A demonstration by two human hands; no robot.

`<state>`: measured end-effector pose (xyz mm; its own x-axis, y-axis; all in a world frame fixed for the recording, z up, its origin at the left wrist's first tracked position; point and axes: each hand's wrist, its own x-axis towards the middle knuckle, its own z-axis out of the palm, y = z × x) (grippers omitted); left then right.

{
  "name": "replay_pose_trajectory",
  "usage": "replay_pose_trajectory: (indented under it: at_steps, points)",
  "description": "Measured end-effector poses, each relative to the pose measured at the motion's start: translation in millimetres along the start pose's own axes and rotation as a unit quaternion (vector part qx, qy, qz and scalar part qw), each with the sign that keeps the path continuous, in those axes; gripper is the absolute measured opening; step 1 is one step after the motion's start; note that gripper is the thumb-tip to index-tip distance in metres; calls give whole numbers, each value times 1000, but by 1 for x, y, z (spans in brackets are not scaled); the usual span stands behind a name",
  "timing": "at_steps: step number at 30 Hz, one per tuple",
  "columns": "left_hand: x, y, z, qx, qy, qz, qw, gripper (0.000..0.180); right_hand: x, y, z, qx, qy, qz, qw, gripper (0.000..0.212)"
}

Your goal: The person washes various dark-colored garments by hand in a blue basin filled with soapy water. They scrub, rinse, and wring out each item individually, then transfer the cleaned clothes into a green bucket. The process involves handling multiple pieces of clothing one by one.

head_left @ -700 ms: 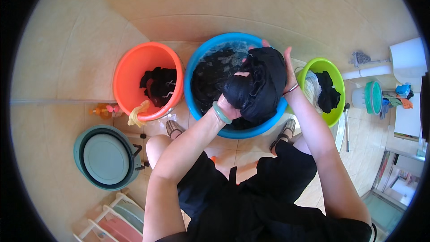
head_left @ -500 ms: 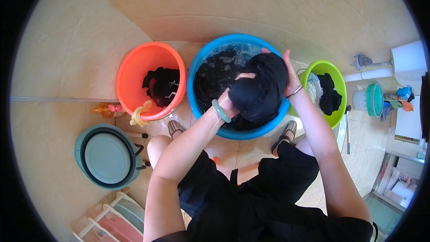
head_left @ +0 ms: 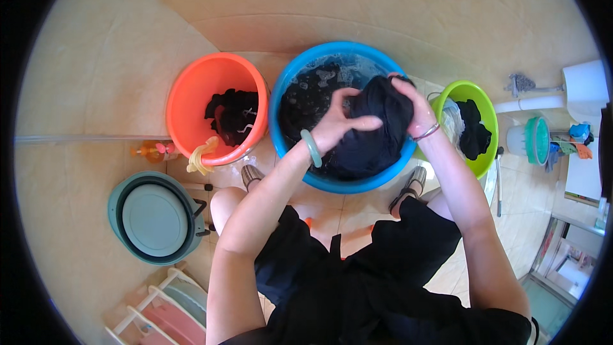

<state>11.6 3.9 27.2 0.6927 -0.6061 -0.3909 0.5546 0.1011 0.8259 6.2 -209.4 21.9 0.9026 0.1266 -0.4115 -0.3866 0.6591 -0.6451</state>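
Since the earlier frame, the left hand (head_left: 335, 126) has changed its place: before, it was cupped against the left side of the black cloth bundle (head_left: 380, 124), and now its thumb and forefinger are stretched over it. These two digits are wide apart, the thumb lying on the cloth; the other fingers are hidden, so I cannot tell how firmly they press. With its fingers bent over the top and right side of the bundle, the right hand (head_left: 418, 110) has hold of it. The bundle is at the right half of the blue basin (head_left: 275, 112), close to the right rim; whether its underside touches the water, I cannot tell. Dark fabric lies in the foamy water (head_left: 319, 80) toward the left rim. Just beside the basin, at left, is an orange bucket (head_left: 198, 92) with dark clothes (head_left: 223, 121) toward its right wall and a yellow cloth (head_left: 203, 155) hanging over its lower rim. At right, a green bucket (head_left: 480, 166) contains white cloth (head_left: 452, 121) and black cloth (head_left: 474, 131).
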Motion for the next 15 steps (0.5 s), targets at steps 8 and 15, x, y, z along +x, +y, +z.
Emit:
replay_pose_trajectory:
  at_steps: [8,15]
  points:
    - [0,-5,-25,-371,-188,-194,888,70,-12,-18,39,34,38,-226,973,27]
    - [-7,6,1,-449,-132,-47,882,82,-27,-18,63,20,75,-312,947,26]
